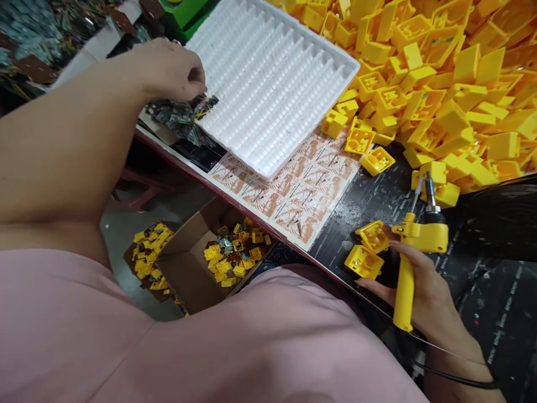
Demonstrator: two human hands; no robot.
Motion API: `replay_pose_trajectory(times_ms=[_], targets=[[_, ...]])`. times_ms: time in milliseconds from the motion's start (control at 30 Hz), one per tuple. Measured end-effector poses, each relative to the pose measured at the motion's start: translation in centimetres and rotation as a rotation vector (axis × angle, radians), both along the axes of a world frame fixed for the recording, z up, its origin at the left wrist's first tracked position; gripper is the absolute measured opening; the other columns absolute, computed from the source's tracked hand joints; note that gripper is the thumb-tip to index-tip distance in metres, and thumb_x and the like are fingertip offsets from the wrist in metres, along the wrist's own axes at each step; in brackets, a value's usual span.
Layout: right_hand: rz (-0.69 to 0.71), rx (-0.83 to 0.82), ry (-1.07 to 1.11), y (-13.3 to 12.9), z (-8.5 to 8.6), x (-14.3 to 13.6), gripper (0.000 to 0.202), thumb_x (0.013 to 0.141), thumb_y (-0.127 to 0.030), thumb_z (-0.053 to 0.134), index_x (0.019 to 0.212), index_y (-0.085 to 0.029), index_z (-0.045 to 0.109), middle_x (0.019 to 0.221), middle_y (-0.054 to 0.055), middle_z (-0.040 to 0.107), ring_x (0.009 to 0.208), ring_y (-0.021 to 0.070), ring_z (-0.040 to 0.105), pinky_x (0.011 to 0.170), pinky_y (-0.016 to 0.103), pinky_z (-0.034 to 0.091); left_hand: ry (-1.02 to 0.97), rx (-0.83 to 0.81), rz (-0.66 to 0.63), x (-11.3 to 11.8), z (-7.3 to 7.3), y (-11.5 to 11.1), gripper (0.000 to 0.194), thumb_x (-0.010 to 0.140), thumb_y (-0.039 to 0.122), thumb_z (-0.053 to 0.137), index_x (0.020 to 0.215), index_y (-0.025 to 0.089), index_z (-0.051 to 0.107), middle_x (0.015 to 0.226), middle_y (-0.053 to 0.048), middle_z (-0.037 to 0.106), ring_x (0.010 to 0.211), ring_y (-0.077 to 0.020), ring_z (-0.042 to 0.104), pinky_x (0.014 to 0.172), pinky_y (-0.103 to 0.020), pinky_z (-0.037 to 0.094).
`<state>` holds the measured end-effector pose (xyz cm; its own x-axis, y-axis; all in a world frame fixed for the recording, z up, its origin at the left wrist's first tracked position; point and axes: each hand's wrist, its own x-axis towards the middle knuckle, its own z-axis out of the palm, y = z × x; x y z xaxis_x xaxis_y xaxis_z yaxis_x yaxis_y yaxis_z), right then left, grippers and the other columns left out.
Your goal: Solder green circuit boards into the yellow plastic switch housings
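My left hand (174,70) is closed, its fingertips pinched together over a heap of small wired circuit boards (182,120) by the left edge of a white foam tray (268,84). Whatever lies between those fingers is hidden. On the right, my right hand (428,291) holds a yellow soldering gun (405,291), its tip pointing away from me. Thumb and index finger reach out around two open yellow plastic housings, a near one (363,262) and a far one (373,236), side by side on the black table surface.
A large pile of yellow housings (423,84) covers the back right. Printed sheets (293,196) lie under the tray's near corner. Below the table edge stands a cardboard box (184,274) with yellow housings inside. A green bin (180,17) and more boards (33,39) are at the far left.
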<state>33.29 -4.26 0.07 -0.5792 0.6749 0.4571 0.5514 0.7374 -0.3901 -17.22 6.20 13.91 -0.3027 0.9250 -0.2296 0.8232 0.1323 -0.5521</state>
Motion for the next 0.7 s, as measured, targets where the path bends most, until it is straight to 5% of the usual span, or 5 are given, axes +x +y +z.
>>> replay_pose_trajectory(times_ms=[200, 300, 400, 567, 700], targets=[[0.022, 0.035, 0.007, -0.1, 0.2, 0.0, 0.080, 0.087, -0.036, 0.090, 0.156, -0.025, 0.051, 0.124, 0.014, 0.076, 0.105, 0.0344, 0.081, 0.088, 0.042, 0.071, -0.134, 0.056, 0.048, 0.4, -1.0, -0.5, 0.095, 0.113, 0.059, -0.009, 0.146, 0.008, 0.064, 0.167, -0.008, 0.047, 0.144, -0.0273, 0.044, 0.132, -0.055, 0.038], [0.002, 0.035, 0.005, -0.3, -0.2, 0.1, 0.077, 0.092, -0.045, 0.084, 0.159, -0.028, 0.048, 0.123, 0.013, 0.074, 0.105, 0.0343, 0.080, 0.086, 0.044, 0.072, -0.200, 0.116, 0.076, -0.7, -1.7, 0.3, 0.059, 0.119, 0.048, 0.035, 0.139, 0.004, 0.070, 0.166, -0.015, 0.050, 0.155, -0.0355, 0.042, 0.131, -0.059, 0.038], [-0.023, 0.022, 0.000, -0.3, -0.7, 0.1, 0.076, 0.097, -0.056, 0.075, 0.162, -0.030, 0.045, 0.123, 0.013, 0.073, 0.104, 0.0346, 0.080, 0.083, 0.048, 0.073, -0.269, 0.151, 0.099, -2.2, -2.1, 1.5, 0.033, 0.109, 0.026, 0.069, 0.129, 0.001, 0.075, 0.158, -0.021, 0.061, 0.154, -0.0358, 0.049, 0.130, -0.057, 0.039], [-0.024, 0.036, -0.002, -0.5, -0.8, -0.1, 0.076, 0.098, -0.056, 0.073, 0.163, -0.028, 0.044, 0.122, 0.015, 0.072, 0.099, 0.0343, 0.079, 0.087, 0.049, 0.073, -0.395, 0.213, 0.049, -3.2, -2.4, 2.0, 0.020, 0.099, 0.004, 0.076, 0.115, -0.007, 0.076, 0.155, -0.024, 0.063, 0.155, -0.0386, 0.050, 0.133, -0.054, 0.033], [-0.032, 0.035, -0.002, -0.6, -0.7, -0.2, 0.078, 0.099, -0.058, 0.072, 0.164, -0.028, 0.042, 0.119, 0.015, 0.073, 0.100, 0.0346, 0.079, 0.080, 0.047, 0.073, -0.446, 0.413, 0.079, -1.7, -0.5, 0.3, 0.026, 0.100, 0.004, 0.066, 0.121, -0.010, 0.072, 0.148, -0.019, 0.069, 0.149, -0.0459, 0.053, 0.126, -0.063, 0.038]])
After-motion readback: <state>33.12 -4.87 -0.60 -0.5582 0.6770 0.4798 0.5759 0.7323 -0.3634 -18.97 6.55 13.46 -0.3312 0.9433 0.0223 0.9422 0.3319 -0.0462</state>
